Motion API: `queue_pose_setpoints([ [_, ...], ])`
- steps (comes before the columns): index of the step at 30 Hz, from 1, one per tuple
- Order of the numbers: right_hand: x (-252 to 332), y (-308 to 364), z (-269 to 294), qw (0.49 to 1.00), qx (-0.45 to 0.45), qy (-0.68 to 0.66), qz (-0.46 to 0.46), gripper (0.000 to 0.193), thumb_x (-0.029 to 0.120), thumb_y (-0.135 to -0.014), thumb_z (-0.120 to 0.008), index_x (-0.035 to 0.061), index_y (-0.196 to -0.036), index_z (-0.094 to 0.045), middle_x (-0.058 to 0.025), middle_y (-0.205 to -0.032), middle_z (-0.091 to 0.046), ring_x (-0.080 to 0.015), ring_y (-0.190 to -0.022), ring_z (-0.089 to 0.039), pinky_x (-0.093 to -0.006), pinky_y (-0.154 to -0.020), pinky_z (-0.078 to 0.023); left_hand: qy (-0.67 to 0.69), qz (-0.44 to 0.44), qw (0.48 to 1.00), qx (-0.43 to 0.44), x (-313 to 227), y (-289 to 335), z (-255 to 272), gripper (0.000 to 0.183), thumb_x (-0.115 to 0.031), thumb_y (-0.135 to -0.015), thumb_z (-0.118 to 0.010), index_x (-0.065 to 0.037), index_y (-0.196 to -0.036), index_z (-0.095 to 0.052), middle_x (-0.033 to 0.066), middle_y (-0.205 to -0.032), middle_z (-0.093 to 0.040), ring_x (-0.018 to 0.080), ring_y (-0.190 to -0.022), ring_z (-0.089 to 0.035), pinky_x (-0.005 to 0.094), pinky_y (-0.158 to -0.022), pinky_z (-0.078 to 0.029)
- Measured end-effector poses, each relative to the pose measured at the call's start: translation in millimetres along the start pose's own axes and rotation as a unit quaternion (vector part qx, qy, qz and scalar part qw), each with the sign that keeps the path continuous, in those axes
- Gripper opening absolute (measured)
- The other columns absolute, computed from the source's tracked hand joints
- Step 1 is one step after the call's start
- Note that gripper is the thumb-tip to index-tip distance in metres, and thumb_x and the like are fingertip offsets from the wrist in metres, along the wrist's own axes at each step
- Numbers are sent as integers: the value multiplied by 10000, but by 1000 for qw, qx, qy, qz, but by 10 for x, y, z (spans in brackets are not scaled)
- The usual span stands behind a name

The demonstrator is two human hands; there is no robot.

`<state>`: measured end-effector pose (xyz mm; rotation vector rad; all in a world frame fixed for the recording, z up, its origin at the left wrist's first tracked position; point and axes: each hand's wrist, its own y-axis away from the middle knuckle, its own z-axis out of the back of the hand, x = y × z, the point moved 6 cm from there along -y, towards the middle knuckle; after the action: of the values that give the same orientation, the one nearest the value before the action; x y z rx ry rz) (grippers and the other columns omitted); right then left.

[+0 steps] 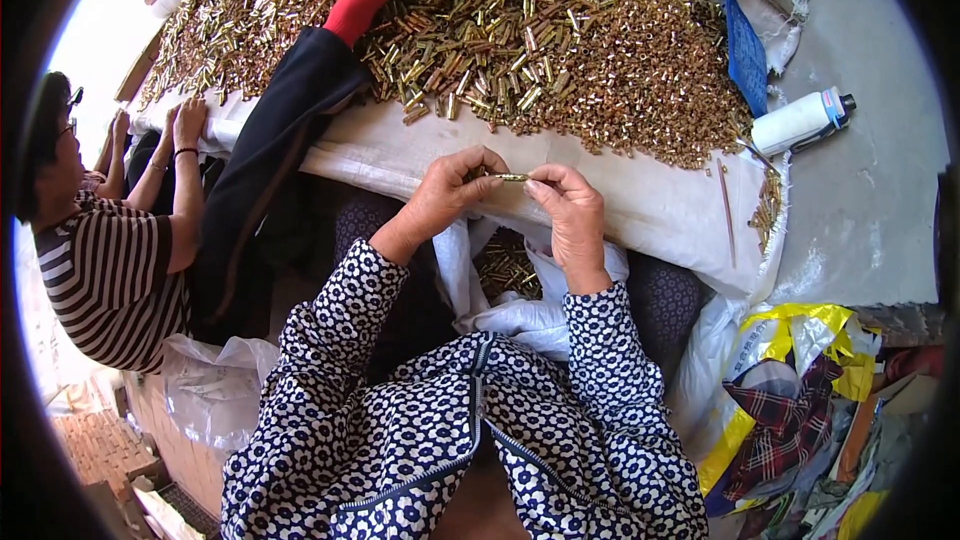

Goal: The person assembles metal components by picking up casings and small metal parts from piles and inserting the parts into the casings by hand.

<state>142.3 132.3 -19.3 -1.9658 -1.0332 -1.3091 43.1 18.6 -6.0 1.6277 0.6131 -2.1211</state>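
Just in front of the worktable's near edge, my left hand and my right hand meet at a thin gold-coloured metal sleeve. Each hand pinches one end of it between thumb and fingertips, so only its middle shows. Whatever else lies inside my curled left fingers is hidden. Below my hands, between my knees, a white woven sack hangs with its mouth spread, and similar metal sleeves lie in it. Beyond my hands, a wide heap of such sleeves covers the cloth-topped table, beside a pile of small coppery metal pieces.
A co-worker in a striped top sits at the left. Someone's dark trouser leg reaches onto the table. At the right are a white bottle, a blue plastic piece, a thin stick and a bag with plaid cloth.
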Motion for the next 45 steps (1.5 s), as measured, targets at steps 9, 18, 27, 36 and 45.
queue_pose_setpoints([
  [9,-78,18,24,1000,-7,-1,7,148,-35,-774,-581,-25,-921,-597,-47,-851,-601,-98,-771,-564,-207,-739,-458,207,62,976,-33,52,35,-73,117,-137,-862,-546,-42,-929,-552,-29,-712,-521,30,-587,-454,152,-493,-351],
  [18,-40,16,46,997,-12,68,39,97,-6,-769,-595,1,-865,-599,-16,-810,-601,-93,-733,-554,-221,-672,-450,191,21,981,-37,54,-36,-122,100,-138,-860,-541,-51,-909,-546,-12,-718,-546,50,-592,-504,173,-478,-372],
  [27,235,-85,162,807,-26,554,203,193,-18,-647,-583,63,-821,-565,-107,-848,-575,-294,-826,-550,-381,-727,-457,-381,-215,899,-6,-271,-59,-480,139,-60,-705,-520,-66,-839,-486,104,-710,-523,314,-639,-560,388,-539,-454],
  [36,326,-371,493,685,-92,689,220,151,13,-711,-577,32,-860,-576,-111,-882,-556,-278,-855,-526,-370,-765,-442,-160,-94,973,136,-396,149,-528,186,-107,-767,-600,-34,-929,-543,142,-810,-574,304,-734,-587,367,-628,-466],
  [45,373,-321,362,689,-75,664,281,96,17,-721,-579,41,-813,-570,-114,-831,-573,-281,-759,-546,-349,-684,-460,-514,-97,841,-137,35,-669,398,152,-59,-777,-515,-71,-923,-552,95,-880,-541,287,-735,-574,353,-599,-470],
])
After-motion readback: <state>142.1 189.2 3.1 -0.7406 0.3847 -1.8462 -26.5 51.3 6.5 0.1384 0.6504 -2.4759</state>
